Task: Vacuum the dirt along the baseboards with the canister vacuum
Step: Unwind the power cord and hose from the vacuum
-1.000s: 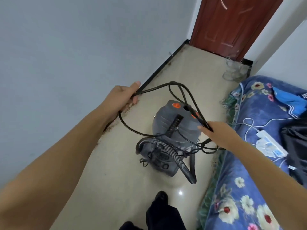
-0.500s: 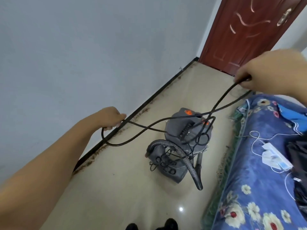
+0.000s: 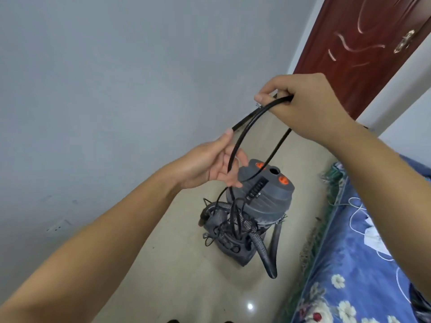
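A grey canister vacuum point(image 3: 263, 201) with orange buttons stands on the beige floor, its ribbed hose point(image 3: 261, 248) curling down its front. My right hand point(image 3: 303, 106) is raised above it and closed on the black power cord point(image 3: 242, 134), which hangs in a loop down to the vacuum. My left hand point(image 3: 214, 162) is just below, fingers spread, with the cord running across its fingers. The black baseboard point(image 3: 245, 120) shows only as a short strip between my hands.
A grey wall fills the left, with a white socket point(image 3: 57, 227) low down. A dark red door point(image 3: 363, 43) stands at the far end. A bed with a blue floral cover point(image 3: 354, 264) and white cables borders the floor on the right.
My hands have come together above the vacuum. The right hand moved left with the cord. The left hand rose from near the baseboard and opened its fingers. The view tilted up.
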The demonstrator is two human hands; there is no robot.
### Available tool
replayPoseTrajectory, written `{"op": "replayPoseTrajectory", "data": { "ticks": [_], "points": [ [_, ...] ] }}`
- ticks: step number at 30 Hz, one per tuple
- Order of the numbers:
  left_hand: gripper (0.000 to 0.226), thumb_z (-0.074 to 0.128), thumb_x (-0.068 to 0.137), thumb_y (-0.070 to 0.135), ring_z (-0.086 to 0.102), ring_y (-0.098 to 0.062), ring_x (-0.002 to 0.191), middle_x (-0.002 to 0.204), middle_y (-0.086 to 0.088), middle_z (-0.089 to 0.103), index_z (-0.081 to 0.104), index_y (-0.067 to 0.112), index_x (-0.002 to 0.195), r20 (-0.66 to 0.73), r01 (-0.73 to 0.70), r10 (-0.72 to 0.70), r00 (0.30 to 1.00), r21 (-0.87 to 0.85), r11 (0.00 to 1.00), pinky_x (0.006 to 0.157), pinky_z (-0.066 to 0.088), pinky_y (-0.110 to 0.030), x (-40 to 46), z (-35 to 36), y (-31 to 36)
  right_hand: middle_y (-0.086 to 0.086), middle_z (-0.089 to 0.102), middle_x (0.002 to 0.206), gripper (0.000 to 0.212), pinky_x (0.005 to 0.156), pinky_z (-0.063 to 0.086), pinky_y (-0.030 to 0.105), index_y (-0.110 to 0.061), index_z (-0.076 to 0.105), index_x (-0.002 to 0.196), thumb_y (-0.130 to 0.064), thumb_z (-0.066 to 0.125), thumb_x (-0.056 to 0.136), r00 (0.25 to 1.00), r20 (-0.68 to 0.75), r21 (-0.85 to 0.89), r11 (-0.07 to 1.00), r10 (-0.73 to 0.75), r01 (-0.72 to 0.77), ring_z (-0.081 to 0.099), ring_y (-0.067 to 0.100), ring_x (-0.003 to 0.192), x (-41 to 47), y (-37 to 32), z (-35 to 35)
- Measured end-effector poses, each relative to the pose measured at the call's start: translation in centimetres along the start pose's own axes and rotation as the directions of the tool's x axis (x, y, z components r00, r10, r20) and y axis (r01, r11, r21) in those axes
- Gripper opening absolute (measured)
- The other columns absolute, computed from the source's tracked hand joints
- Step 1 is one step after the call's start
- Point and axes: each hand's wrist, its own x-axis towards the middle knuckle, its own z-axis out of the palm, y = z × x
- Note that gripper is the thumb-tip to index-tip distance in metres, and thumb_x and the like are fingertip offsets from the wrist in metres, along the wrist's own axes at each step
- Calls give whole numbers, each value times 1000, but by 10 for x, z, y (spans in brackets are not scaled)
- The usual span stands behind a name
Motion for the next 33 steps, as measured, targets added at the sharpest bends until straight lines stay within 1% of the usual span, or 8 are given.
{"op": "replayPoseTrajectory", "data": {
  "ticks": [3, 8, 13, 17, 21, 25, 30, 33],
  "points": [
    [50, 33, 95, 46, 20, -7, 38, 42, 10, 27, 51, 19, 57, -137, -205, 185, 973, -147, 968, 39, 28, -18, -16, -1, 30, -13, 47, 58, 18, 55, 34, 18, -13, 69, 85, -23, 56, 92, 996, -83, 44, 998, 41, -37, 47, 6, 55, -2, 19, 14],
    [53, 45, 91, 40, 8, -10, 36, 41, 7, 11, 37, 23, 41, -359, -492, 399, 843, -216, 844, 33, 19, -14, -55, -23, 65, 6, 59, 67, 30, 59, 41, 21, -7, 63, 81, -26, 45, 97, 925, -20, 0, 926, 378, -378, 56, 26, 66, 1, 74, 42],
    [58, 56, 87, 51, 19, -10, 30, 34, 7, 20, 35, 21, 43, -130, -358, 333, 934, -314, 880, 35, 29, -13, -82, -33, 33, 23, 60, 104, 56, 64, 55, 35, 3, 52, 127, -42, 28, 103, 555, 365, -194, 644, 747, -740, 62, 30, 70, 3, 83, 52],
    [65, 32, 90, 59, 30, -8, 28, 32, 6, 32, 61, 14, 52, -178, 50, -78, 981, -157, 986, 47, 46, -21, -89, -31, -16, 18, 64, 73, 46, 60, 59, 26, -6, 63, 75, -32, 35, 101, 742, 204, 258, 696, 639, -670, 60, 19, 49, 35, 50, 24],
    [74, 23, 85, 64, 42, -12, 33, 40, -3, 45, 75, 12, 81, -130, 208, -236, 963, -198, 958, 55, 53, -27, -76, -9, -32, 16, 67, 98, 22, 80, 53, 40, -8, 70, 96, -20, 53, 88, 930, 305, -120, 977, 205, -176, 63, 31, 88, 41, -2, 21],
    [63, 31, 87, 66, 33, -5, 29, 41, 5, 41, 67, 16, 76, -158, 8, -41, 987, -203, 979, 43, 43, -19, -63, 9, 0, 3, 58, 81, 18, 55, 37, 27, -15, 62, 89, -26, 49, 94, 894, 443, -383, 916, 67, 121, 55, 27, 79, 12, -21, 62],
    [46, 48, 90, 37, 11, -3, 34, 44, 12, 16, 41, 23, 47, -424, -346, 254, 869, -156, 925, 33, 16, -13, -94, -6, 31, 9, 67, 76, 21, 69, 52, 34, -8, 63, 84, -18, 47, 95, 829, 450, -148, 943, 333, -298, 64, 27, 76, -18, 43, 84],
    [43, 57, 86, 19, 7, -9, 35, 43, 6, 16, 32, 22, 50, -438, -614, 430, 789, -542, 575, 34, 11, -16, -137, -37, 22, 14, 63, 73, 9, 58, 41, 28, -7, 60, 74, -3, 59, 82, 642, 567, -282, 854, 516, -437, 63, 33, 81, -59, 98, 88]
  ]
}}
